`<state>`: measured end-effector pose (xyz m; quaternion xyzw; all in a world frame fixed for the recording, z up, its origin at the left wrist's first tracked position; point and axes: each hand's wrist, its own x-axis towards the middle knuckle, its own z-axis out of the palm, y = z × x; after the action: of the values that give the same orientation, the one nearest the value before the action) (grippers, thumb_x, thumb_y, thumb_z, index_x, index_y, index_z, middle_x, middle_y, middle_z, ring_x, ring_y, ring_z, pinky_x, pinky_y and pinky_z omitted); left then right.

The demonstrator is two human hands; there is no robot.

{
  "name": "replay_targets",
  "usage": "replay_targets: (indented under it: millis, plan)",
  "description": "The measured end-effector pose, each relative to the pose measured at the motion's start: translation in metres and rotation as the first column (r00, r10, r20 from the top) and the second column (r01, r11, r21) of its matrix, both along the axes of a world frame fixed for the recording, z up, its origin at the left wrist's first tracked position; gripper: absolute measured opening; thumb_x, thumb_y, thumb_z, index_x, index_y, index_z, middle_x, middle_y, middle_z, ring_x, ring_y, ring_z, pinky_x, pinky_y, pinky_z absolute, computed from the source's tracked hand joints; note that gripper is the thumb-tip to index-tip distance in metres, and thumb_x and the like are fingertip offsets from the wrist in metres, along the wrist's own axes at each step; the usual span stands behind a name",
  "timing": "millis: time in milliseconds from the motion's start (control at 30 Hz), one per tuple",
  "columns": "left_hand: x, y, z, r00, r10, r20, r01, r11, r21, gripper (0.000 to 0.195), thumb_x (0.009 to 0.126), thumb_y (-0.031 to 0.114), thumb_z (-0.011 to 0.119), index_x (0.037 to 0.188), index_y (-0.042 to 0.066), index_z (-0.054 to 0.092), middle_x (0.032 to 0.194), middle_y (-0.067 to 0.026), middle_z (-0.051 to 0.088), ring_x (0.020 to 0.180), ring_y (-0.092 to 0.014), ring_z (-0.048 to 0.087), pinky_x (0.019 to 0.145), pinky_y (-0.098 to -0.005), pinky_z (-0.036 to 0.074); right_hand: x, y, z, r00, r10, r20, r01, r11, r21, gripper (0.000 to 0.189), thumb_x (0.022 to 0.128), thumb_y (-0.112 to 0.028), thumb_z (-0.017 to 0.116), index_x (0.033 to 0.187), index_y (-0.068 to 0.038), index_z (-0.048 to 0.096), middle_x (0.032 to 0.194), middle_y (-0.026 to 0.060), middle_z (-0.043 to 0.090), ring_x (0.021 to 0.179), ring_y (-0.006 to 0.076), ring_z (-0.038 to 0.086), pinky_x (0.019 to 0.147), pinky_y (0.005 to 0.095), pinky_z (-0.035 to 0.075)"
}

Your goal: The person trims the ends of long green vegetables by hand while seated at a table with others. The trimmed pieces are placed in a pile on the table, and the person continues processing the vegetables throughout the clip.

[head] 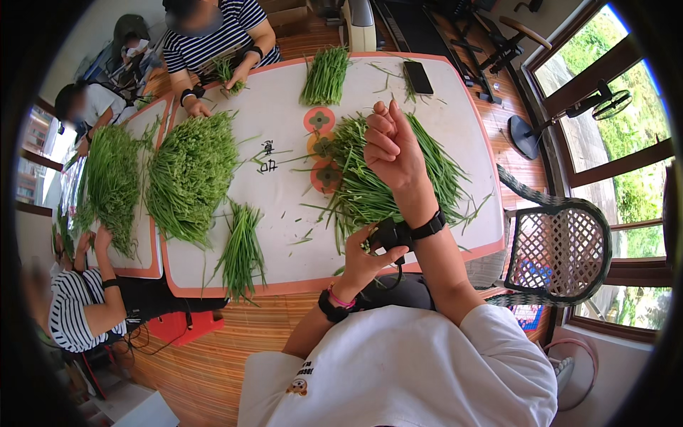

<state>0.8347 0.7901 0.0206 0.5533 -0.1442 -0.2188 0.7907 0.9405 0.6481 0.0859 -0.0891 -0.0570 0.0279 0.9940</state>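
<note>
My left hand [363, 257] is closed around a small black device [388, 235] strapped to my right wrist by a black band [431, 224]. A short black cable hangs below the device. My right hand [394, 145] is raised with its fingers loosely curled, and nothing shows in it. Beneath my right hand and forearm, a spread pile of green chive-like stalks [358, 187] lies on the white, orange-edged table [283, 187]. A narrower bundle of stalks [243, 251] overhangs the near table edge on the left.
A large pile of budded stalks [192, 176] lies to the left, with a person in stripes [224, 32] behind it holding a small bunch. Another bundle [325, 77] and a phone [418, 77] are at the far side. Other people work left. A woven chair [557, 251] stands right.
</note>
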Motion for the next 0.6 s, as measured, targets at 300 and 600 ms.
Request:
replay_targets:
  millis: [300, 600]
  plan:
    - [-0.010, 0.003, 0.006, 0.999, 0.017, -0.044, -0.016, 0.999, 0.029, 0.029, 0.068, 0.016, 0.081, 0.084, 0.000, 0.062, 0.071, 0.0009, 0.061, 0.061, -0.003, 0.055, 0.051, -0.0175, 0.042, -0.009, -0.001, -0.006, 0.981, 0.195, 0.000, -0.174, 0.876, 0.449, 0.026, 0.097, -0.025, 0.045, 0.105, -0.002, 0.055, 0.070, -0.0034, 0.047, 0.045, 0.0042, 0.034, 0.038, 0.0191, 0.026]
    - [-0.005, 0.006, 0.021, 0.960, -0.008, -0.281, 0.000, 1.000, -0.026, 0.024, 0.073, 0.011, 0.077, 0.086, -0.001, 0.062, 0.078, -0.0014, 0.062, 0.068, -0.006, 0.055, 0.060, -0.0190, 0.044, -0.011, 0.023, -0.038, 0.908, -0.415, -0.054, 0.113, 0.366, -0.924, 0.021, 0.095, -0.021, 0.051, 0.104, -0.002, 0.050, 0.071, 0.0029, 0.057, 0.044, 0.0056, 0.041, 0.039, 0.0205, 0.031]
